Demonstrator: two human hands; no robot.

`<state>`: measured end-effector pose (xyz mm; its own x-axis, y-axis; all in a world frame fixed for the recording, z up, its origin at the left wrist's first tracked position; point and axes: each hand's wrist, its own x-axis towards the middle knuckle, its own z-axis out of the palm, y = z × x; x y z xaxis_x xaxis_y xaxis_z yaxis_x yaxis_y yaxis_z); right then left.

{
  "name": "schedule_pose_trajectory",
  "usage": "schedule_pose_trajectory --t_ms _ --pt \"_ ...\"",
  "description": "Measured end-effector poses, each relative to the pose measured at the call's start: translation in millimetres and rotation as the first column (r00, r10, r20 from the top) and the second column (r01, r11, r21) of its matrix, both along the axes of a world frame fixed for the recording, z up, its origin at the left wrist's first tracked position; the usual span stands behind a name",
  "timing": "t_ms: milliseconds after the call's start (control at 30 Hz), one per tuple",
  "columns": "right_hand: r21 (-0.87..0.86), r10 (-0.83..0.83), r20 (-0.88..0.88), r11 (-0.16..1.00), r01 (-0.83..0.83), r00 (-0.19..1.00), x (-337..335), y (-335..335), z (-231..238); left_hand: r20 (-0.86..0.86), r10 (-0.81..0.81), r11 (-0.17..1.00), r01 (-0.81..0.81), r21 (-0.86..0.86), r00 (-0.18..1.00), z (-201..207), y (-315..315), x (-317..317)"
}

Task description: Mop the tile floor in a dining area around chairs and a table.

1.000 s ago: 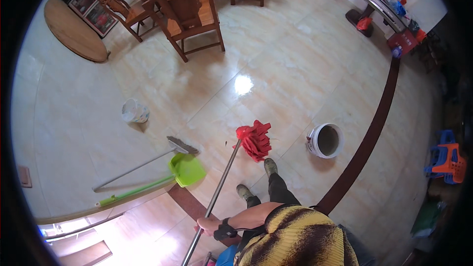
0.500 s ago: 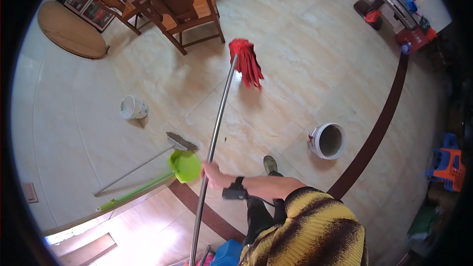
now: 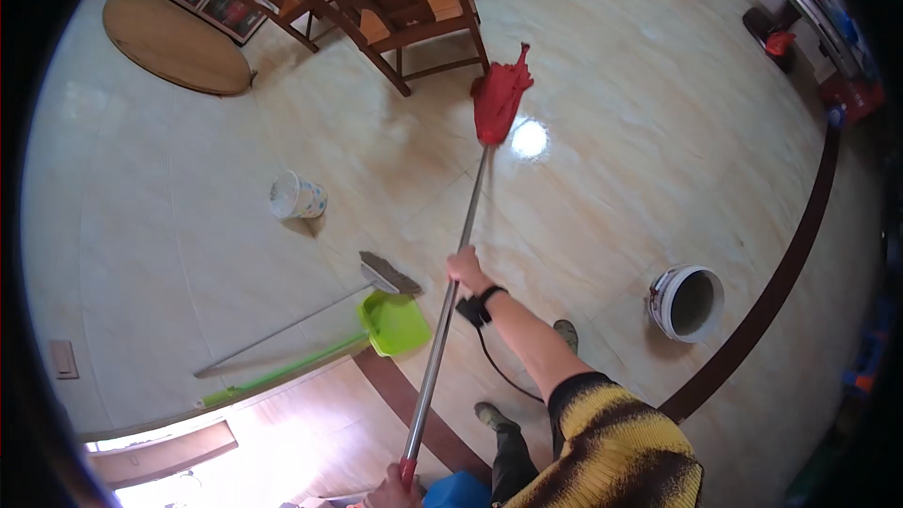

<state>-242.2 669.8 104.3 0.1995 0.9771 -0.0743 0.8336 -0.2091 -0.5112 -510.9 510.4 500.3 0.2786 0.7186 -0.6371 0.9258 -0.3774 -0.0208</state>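
Note:
A mop [image 3: 433, 372] with a long metal pole slants across the middle of the view. My right hand [image 3: 467, 268], a dark band and small device on its wrist, is wrapped round the pole partway up. Down at the lower edge, my left hand [image 3: 390, 489] is closed round the pole's red end and is partly cut off. The red cloth strips of the mop head [image 3: 502, 99] lie spread on the tiled floor, pointing away from me, close to a leg of the large wooden chair [image 3: 404, 0].
To the right stands a white bucket [image 3: 696, 304] of greyish water. A smaller patterned bucket [image 3: 306, 198] is at left. Beside the pole lie a green dustpan [image 3: 395, 325] and a broom [image 3: 386, 273]. A round wooden board [image 3: 174, 42] leans by the wall.
The mop head has gone from hanging with loose strips to lying farther out on the floor. My right hand has moved forward and right; my left hand has come into view.

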Motion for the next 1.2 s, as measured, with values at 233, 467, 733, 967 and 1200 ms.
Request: schedule_pose_trajectory --t_ms 233,467,733,967,1200 --pt "-0.046 -0.035 -0.266 0.999 0.024 0.963 -213.1 -49.6 24.2 -0.078 0.103 0.993 -0.108 -0.058 0.992 91.7 -15.3 -149.7" --pt "-0.706 -0.698 -0.707 0.690 0.161 -0.114 -378.4 -120.2 155.4 -0.115 0.312 0.940 -0.324 -0.104 0.943 89.0 -64.4 -318.6" --pt "-0.609 -0.598 -0.703 0.786 0.107 0.386 -345.9 -144.5 47.2 -0.114 0.480 0.804 -0.489 -0.339 0.870 -64.3 -148.2 -365.6" --pt "-0.466 -0.610 -0.563 0.791 0.396 0.557 -95.4 28.5 -72.8 0.354 0.719 0.655 -0.414 -0.632 0.598 -221.4 -40.7 -171.4" --pt "-0.249 -0.515 -0.693 0.828 0.503 0.504 -26.0 104.5 -73.4 0.095 0.995 0.098 -0.402 -0.910 0.030 -358.9 128.7 67.8"
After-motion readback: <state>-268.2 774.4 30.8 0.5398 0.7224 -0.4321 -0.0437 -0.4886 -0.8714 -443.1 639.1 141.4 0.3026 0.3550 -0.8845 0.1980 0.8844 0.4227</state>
